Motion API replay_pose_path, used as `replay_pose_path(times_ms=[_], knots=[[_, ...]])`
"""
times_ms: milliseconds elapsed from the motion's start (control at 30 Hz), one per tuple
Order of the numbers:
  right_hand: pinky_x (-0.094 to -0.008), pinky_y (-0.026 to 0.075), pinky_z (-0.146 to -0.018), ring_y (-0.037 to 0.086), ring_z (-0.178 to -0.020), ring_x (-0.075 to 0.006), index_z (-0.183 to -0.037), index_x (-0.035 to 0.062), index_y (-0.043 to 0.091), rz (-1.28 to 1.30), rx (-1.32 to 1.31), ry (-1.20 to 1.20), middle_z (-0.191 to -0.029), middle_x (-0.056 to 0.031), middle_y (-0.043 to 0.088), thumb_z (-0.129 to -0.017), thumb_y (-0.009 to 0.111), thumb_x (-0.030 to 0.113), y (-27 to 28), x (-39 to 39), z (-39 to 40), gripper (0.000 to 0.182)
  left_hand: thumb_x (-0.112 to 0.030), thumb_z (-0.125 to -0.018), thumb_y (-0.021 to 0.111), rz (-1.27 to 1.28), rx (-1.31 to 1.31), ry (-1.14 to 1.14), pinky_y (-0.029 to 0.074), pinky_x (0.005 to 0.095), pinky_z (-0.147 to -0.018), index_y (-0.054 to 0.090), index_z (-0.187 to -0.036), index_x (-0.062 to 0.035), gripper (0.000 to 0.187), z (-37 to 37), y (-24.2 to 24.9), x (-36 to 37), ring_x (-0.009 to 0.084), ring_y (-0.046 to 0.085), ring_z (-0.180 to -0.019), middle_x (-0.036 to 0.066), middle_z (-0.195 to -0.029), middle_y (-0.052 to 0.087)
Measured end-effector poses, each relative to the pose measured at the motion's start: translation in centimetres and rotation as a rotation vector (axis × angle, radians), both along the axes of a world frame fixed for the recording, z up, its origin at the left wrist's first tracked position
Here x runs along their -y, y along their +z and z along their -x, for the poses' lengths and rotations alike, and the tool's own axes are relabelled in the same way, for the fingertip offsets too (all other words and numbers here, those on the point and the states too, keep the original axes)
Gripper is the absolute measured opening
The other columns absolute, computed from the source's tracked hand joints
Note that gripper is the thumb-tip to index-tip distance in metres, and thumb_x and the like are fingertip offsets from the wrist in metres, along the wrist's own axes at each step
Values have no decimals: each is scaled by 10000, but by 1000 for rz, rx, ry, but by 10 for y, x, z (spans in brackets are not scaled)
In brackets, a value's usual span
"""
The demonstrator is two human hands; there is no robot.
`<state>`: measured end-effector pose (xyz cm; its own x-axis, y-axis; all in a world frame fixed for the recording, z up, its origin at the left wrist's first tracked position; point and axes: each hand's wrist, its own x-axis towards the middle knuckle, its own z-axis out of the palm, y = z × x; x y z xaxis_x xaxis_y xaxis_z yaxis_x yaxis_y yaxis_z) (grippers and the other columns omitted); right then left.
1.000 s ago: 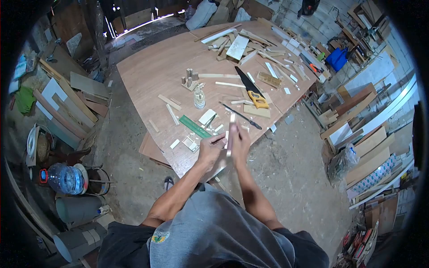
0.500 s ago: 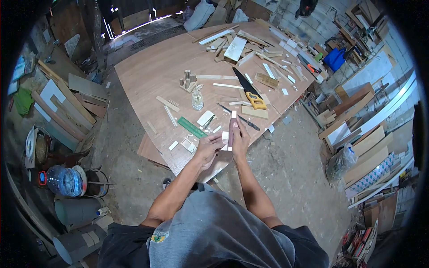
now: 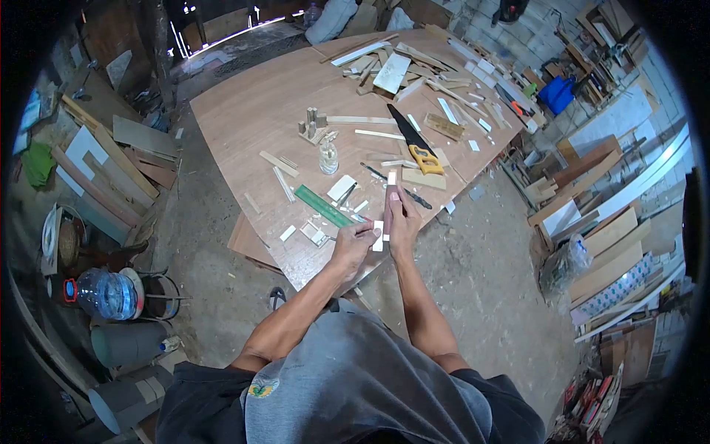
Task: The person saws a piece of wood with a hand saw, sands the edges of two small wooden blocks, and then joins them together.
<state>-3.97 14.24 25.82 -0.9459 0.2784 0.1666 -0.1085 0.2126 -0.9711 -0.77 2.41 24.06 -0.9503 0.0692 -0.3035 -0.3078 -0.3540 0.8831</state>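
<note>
My left hand pinches a small white-faced wood piece between thumb and fingers. Close beside it, my right hand grips a sanding block, a narrow wooden stick wrapped in reddish-brown sheet with its pale end showing at the top. Both are held up over the near edge of the table. Just beyond my left hand lie a green ruler and a small open frame of strips. A dark thin blade-like tool rests behind my right hand.
The wooden table carries a handsaw with a yellow handle, a clear jar, a small model with upright posts and a pile of wood offcuts. A water bottle stands at the left; boards lean at the right.
My hands have moved slightly apart. The white-faced piece is now lower and separate from the sanding block, which has shifted a little to the right.
</note>
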Motion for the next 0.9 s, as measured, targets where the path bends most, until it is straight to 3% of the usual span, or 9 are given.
replay_pose_path(times_ms=[100, 167, 333, 433, 500, 600, 700, 767, 900], knots=[[-315, 454, -931, 608, -1060, -253, -1294, -45, 587, -40, 44, 16, -1129, -174, 644, -982, 563, 285, 8, 12, -35, 455, -101, -889, 692, -49, -31, 39, 445, 216, -645, 664, -1072, 52, 240, 14, -4, 7, 71, 551, -723, 13, -877, 650], [-304, 416, -1006, 593, -1142, -219, -1289, -52, 588, -22, -46, 10, -1228, -177, 647, -971, 586, 284, -9, 18, -55, 463, -104, -893, 693, -91, -28, 37, 443, 212, -637, 666, -1090, 44, 248, 22, 2, 12, 62, 546, -716, 4, -869, 648], [-302, 439, -976, 603, -1120, -228, -1266, -45, 613, 6, -67, -71, -1227, -194, 643, -949, 614, 246, 7, -12, 21, 431, -134, -923, 674, -76, -133, -162, 459, 211, -670, 641, -1161, 28, 290, 2, 26, 7, 58, 563, -751, -15, -884, 637], [-309, 448, -974, 609, -1123, -221, -1236, -27, 641, 153, 7, 36, -1221, -197, 654, -926, 640, 252, 26, -28, 33, 417, -145, -937, 660, 89, -193, -199, 460, 214, -699, 649, -1120, -2, 232, 9, 16, 15, 53, 563, -788, -25, -873, 627], [-323, 467, -950, 626, -1097, -236, -1187, 2, 683, -31, 113, 310, -1204, -199, 664, -901, 665, 266, 38, -40, 14, 389, -147, -945, 649, 96, -205, -210, 461, 223, -716, 648, -1103, -7, 211, 13, 16, 25, 55, 562, -803, -21, -882, 623], [-334, 490, -903, 656, -1029, -263, -1131, 14, 711, -252, 184, 424, -1118, -206, 693, -877, 687, 311, 69, -23, -5, 392, -147, -943, 638, 150, -293, -219, 467, 255, -770, 654, -1081, -19, 189, 7, 12, 31, 96, 578, -841, 11, -909, 639], [-338, 514, -831, 689, -905, -263, -1109, 6, 713, -325, 172, 403, -971, -200, 726, -871, 688, 359, 52, -14, 15, 426, -135, -933, 630, 330, -358, -260, 455, 313, -871, 665, -1074, -15, 188, -8, 11, 24, 152, 590, -947, 75, -993, 650], [-333, 525, -797, 696, -836, -241, -1108, 7, 714, -408, 453, 396, -940, -185, 735, -872, 682, 357, 54, -12, 32, 424, -125, -928, 628, 402, -520, -224, 459, 319, -868, 664, -1080, -3, 197, -10, 14, 24, 173, 601, -958, 95, -1012, 646], [-324, 514, -740, 656, -768, -176, -1095, 25, 726, -325, 246, 533, -845, -142, 731, -851, 686, 312, 69, -20, -3, 379, -143, -927, 636, 301, -322, -163, 474, 303, -833, 661, -1081, 12, 220, -9, 23, 40, 187, 602, -962, 97, -1024, 642]])
